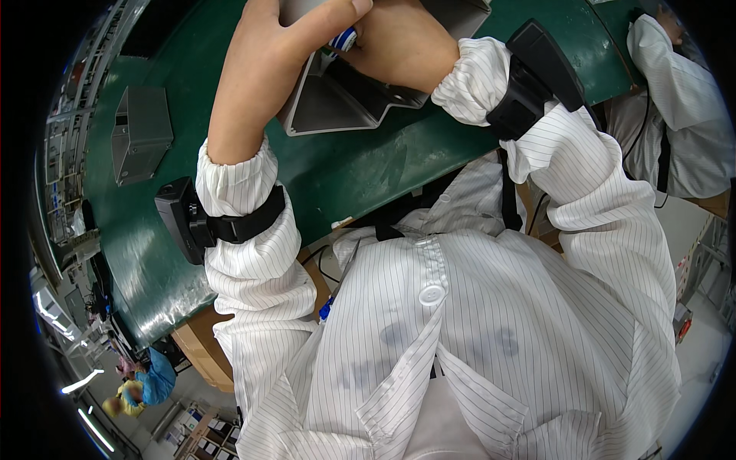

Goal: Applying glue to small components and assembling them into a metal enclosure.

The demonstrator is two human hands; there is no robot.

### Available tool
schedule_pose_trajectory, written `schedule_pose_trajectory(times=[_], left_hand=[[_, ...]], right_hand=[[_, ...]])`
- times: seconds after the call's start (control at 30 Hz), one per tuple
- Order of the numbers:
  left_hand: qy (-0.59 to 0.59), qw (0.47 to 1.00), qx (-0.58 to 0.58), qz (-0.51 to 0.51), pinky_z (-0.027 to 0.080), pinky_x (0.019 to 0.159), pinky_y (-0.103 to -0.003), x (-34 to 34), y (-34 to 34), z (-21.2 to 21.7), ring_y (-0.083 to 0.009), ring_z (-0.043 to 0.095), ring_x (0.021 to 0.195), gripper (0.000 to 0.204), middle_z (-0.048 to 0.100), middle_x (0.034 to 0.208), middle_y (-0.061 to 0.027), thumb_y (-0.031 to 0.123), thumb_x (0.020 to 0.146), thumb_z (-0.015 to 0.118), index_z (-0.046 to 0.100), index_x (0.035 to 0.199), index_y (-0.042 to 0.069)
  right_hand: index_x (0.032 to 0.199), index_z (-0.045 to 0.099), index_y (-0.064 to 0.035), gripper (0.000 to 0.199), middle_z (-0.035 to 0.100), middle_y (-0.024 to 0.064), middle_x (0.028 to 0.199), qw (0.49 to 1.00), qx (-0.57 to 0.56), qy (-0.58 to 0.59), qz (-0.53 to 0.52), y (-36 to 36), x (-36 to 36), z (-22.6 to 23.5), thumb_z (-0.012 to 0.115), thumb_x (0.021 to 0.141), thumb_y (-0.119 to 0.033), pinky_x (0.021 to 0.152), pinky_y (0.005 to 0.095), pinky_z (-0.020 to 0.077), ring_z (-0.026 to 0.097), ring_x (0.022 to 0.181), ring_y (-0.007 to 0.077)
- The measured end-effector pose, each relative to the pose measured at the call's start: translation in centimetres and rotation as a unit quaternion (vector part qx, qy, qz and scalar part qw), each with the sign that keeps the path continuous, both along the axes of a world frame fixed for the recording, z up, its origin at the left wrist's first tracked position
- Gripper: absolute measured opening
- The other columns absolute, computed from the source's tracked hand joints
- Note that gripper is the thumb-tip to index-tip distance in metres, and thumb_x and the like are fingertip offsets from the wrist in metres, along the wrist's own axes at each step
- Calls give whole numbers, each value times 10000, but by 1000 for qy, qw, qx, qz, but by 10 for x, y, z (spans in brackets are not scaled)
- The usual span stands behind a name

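A grey bent sheet-metal part (330,107) with angled flanges lies on the green table below my hands, its far side cut off by the upper edge. My left hand (268,57) grips its left side, the thumb reaching across to the right; the other fingertips are out of view. My right hand (402,46) reaches in over the part from the right, its fingers curled and largely hidden. A small object with blue and white stripes and a bit of green (344,40) shows at the right hand's fingers; its kind cannot be made out.
Another grey metal part (142,134) stands on the green table (180,203) to the left. A co-worker's sleeve (667,69) shows at the far right. Under the table's left edge is a cardboard box (203,345). Black devices are strapped to both my forearms.
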State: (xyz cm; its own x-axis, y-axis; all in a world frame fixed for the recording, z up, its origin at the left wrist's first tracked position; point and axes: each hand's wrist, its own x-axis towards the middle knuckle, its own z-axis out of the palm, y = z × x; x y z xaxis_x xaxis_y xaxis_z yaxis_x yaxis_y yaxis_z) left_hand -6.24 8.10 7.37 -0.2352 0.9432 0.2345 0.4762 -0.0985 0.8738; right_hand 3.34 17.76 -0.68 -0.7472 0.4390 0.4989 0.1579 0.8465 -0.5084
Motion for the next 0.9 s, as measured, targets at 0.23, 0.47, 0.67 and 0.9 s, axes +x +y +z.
schedule_pose_trajectory(times=[0.23,0.47,0.67,0.9], left_hand=[[5,1000,-4,8,302,991,-309,-1,0,-1,-274,423,1166,789,430,1260,-219,347,700,632,324,1331,-15],[48,997,-37,43,289,1003,-316,6,5,7,-296,413,1186,796,419,1274,-238,373,700,625,332,1329,-18],[51,996,-58,53,290,1001,-317,-3,6,2,-300,415,1184,799,419,1276,-244,381,705,628,332,1329,-21],[-165,981,-14,-103,303,991,-319,-22,1,5,-309,427,1173,801,420,1280,-248,391,702,628,334,1332,-7]], right_hand=[[675,626,-23,128,609,199,658,1000,-7,-22,-3,1,0,1,571,703,-135,615,452,488,604,632,376],[718,630,-22,93,607,193,655,1000,17,15,16,0,5,6,575,683,-88,586,445,496,604,618,373],[724,624,-14,93,602,198,653,1000,13,4,14,-1,4,6,576,672,-76,565,446,497,599,615,379],[738,620,-6,111,598,198,650,998,34,50,17,2,7,3,578,652,-61,567,444,497,597,615,379]])
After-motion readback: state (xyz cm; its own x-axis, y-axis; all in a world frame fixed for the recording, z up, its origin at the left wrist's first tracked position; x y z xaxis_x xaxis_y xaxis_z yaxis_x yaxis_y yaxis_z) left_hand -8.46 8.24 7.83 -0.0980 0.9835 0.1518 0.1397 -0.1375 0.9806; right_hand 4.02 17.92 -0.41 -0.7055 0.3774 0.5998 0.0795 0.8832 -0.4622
